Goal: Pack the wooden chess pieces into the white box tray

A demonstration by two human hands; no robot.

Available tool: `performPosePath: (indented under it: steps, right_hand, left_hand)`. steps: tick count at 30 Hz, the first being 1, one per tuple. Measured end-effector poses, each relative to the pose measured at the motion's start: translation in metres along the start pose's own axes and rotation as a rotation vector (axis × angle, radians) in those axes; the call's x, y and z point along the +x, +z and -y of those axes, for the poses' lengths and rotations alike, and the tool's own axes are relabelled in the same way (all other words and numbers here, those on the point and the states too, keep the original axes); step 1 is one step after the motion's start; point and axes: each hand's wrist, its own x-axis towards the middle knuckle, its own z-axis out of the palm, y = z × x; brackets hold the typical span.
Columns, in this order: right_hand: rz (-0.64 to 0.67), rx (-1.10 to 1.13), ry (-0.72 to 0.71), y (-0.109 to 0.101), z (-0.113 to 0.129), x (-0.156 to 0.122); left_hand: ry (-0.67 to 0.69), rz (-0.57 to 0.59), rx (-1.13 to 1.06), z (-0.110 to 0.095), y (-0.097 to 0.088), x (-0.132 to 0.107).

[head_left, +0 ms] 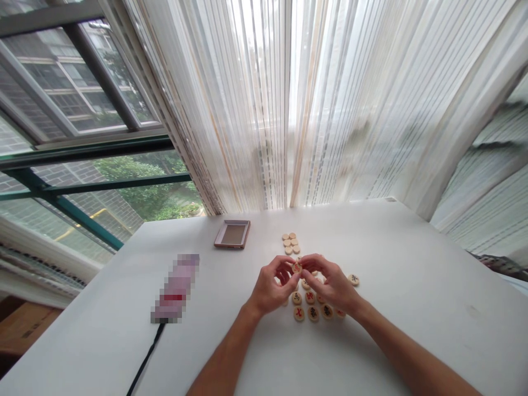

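Note:
Between the fingertips of both hands is a round wooden Chinese chess piece (296, 268) with a red character facing me. My left hand (274, 283) pinches it from the left, and my right hand (328, 280) grips it from the right. Below them on the white table, several more pieces lie in rows, among them a black-marked piece (296, 298), a red-marked piece (309, 297) and a red piece (299, 314) in the nearest row. My hands and wrists partly cover other pieces. One black-marked piece (353, 280) lies apart, right of my right hand.
Beyond my hands, several blank-faced pieces (287, 242) sit in a small group. An open shallow box (233, 235) stands at the table's back left. A pixelated object (175, 289) with a black cable (146, 357) lies left on the table (412, 330). Curtains and a window border the far edge.

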Motion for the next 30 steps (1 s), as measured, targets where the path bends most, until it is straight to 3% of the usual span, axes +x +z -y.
performPosePath:
  steps: [12, 20, 30]
  right_hand:
    - [0.04, -0.034, -0.006, 0.002, 0.002, -0.001]
    - [-0.056, -0.09, -0.02, -0.007, 0.0, 0.003]
    - [-0.15, -0.175, -0.033, -0.02, 0.0, 0.006]
  left_hand:
    - [-0.042, -0.104, -0.027, 0.007, -0.001, 0.002]
    - [-0.124, -0.258, -0.044, 0.026, -0.025, 0.015]
    - [-0.127, -0.221, 0.058, 0.046, -0.032, 0.017]
